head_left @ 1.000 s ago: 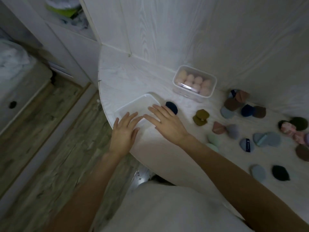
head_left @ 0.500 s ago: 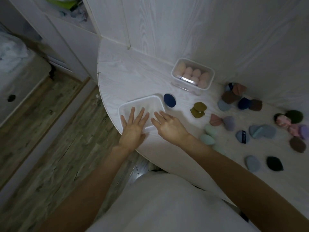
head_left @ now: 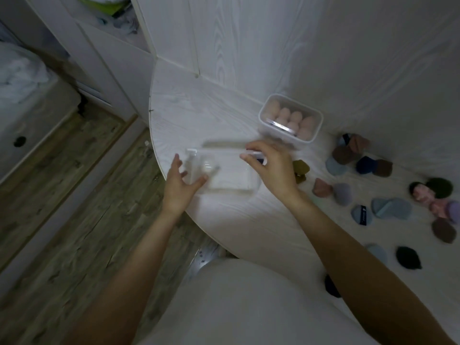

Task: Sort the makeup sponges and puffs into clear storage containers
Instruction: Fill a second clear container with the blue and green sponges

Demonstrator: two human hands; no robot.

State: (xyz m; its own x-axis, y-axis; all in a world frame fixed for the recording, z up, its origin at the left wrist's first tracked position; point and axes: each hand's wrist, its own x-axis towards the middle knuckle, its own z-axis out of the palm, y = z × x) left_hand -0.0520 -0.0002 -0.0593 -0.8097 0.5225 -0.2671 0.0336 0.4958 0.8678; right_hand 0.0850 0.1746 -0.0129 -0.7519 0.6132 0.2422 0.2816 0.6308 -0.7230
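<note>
An empty clear container, blurred by motion, sits near the table's left edge and looks tilted up between my hands. My left hand grips its left end between thumb and fingers. My right hand pinches its far right corner with curled fingers. Behind it against the wall stands a second clear container holding several peach sponges. Loose puffs lie to the right: olive, a brown and blue cluster, pink, light blue, black.
The white round table meets white wall panels at the back and right. Its curved edge drops to a wooden floor on the left. A white cabinet with an open shelf stands at the far left. My white-clad body fills the bottom.
Both hands went from lying flat on the clear container to gripping its ends. The container has come up off the table and tilted. The dark blue puff beside it is now hidden behind my right hand.
</note>
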